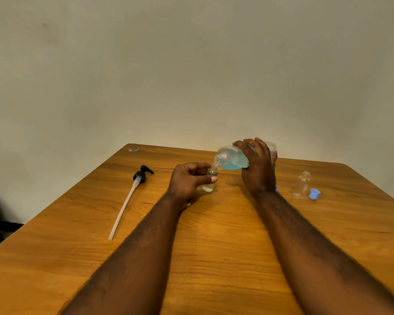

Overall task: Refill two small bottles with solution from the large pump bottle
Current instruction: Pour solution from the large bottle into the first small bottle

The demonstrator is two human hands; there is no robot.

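Pouring: we hold the large bottle (233, 156) tipped on its side above the table (214, 235), with its open neck pointing left and down at the mouth of the small bottle (210, 180).
Right hand (258, 169): our fingers curl over the top of the large bottle and clamp round its body.
Left hand (187, 180): our thumb and fingers pinch the small bottle, which is upright. We cannot tell whether its base touches the table.
Solution: blue liquid pools along the lower side of the large bottle. We cannot tell the fill level of the small bottle.
Second small bottle (301, 185): upright and uncapped on the right, well apart from both hands.
Blue cap (314, 193): on the table just right of the second small bottle.
Pump (132, 194): lying flat on the left, black head far, white tube pointing near.
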